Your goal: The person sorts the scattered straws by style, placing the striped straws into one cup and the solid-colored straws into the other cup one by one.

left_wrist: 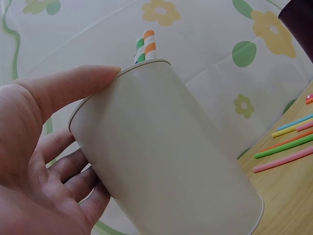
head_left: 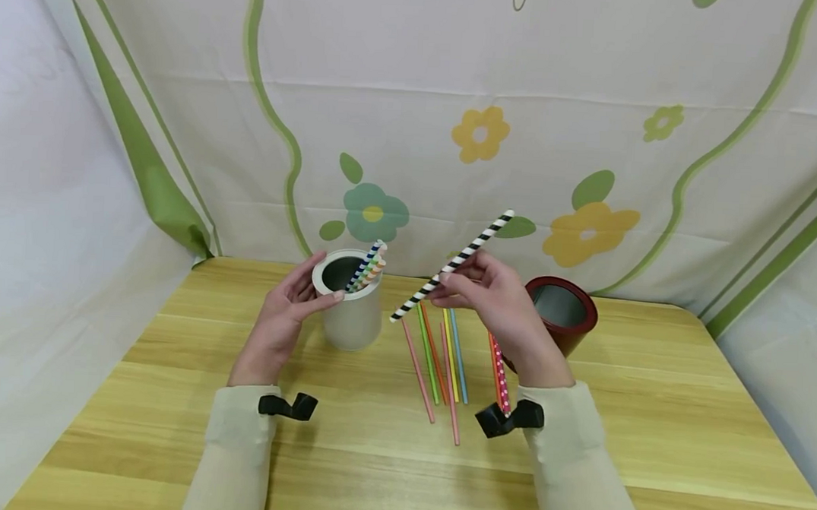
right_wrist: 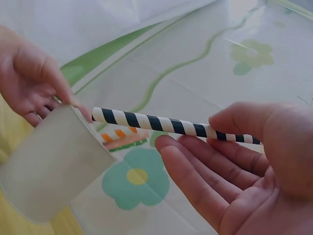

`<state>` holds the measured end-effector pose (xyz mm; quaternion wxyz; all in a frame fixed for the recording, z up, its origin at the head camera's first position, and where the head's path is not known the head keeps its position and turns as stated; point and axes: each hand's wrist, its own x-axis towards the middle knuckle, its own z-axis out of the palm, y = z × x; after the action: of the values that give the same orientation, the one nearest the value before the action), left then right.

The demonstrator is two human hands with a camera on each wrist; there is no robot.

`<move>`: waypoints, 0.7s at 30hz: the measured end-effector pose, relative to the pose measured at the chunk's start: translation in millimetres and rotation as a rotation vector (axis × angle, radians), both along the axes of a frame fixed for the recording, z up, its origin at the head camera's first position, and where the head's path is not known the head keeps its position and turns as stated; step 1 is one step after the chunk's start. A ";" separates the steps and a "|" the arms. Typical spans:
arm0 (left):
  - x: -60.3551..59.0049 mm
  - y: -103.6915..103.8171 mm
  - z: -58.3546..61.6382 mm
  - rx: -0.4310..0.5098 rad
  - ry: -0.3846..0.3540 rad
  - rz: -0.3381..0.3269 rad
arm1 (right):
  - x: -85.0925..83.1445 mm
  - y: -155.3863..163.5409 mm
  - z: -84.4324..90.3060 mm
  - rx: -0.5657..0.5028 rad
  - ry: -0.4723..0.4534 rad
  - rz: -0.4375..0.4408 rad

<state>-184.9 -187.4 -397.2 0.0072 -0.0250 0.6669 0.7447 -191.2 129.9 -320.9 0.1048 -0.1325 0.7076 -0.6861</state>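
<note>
My left hand (head_left: 282, 318) grips a white cup (head_left: 354, 325) at its rim, thumb on the near edge and fingers around the far left side. Several striped paper straws (head_left: 368, 268), in blue, green and orange with white, lean inside the cup toward its right rim. Between thumb and fingers, my right hand (head_left: 505, 309) pinches a black-and-white striped straw (head_left: 486, 235). This straw slants in the air right of the cup, its lower end near the cup's right side. In the right wrist view, the same straw (right_wrist: 151, 121) overlaps the view of the cup's mouth.
Plain straws in pink, green, orange, yellow and blue (head_left: 459, 356) lie on the wooden table (head_left: 372, 466) between the hands. A dark red cup (head_left: 572, 338) stands behind my right wrist. Beside that wrist lie an orange straw and a pink dotted straw (head_left: 502, 377). A flowered curtain (head_left: 413, 156) hangs behind.
</note>
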 end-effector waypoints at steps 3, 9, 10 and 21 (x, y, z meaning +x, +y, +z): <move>-0.1 -0.5 -0.2 0.002 0.002 0.004 | -5.4 -11.6 6.0 -0.026 0.007 0.012; -0.4 1.2 0.3 0.011 -0.003 -0.006 | -16.1 -27.0 13.0 0.002 0.021 0.034; -0.4 1.5 0.7 0.011 -0.005 -0.005 | -17.9 -29.5 14.0 0.011 0.027 0.038; -0.8 0.7 0.4 0.000 -0.008 0.006 | -30.9 -63.8 8.8 0.021 0.019 -0.019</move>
<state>-185.6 -186.7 -396.8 0.0075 -0.0299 0.6668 0.7446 -222.1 66.2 -312.1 0.0930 -0.1311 0.7170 -0.6783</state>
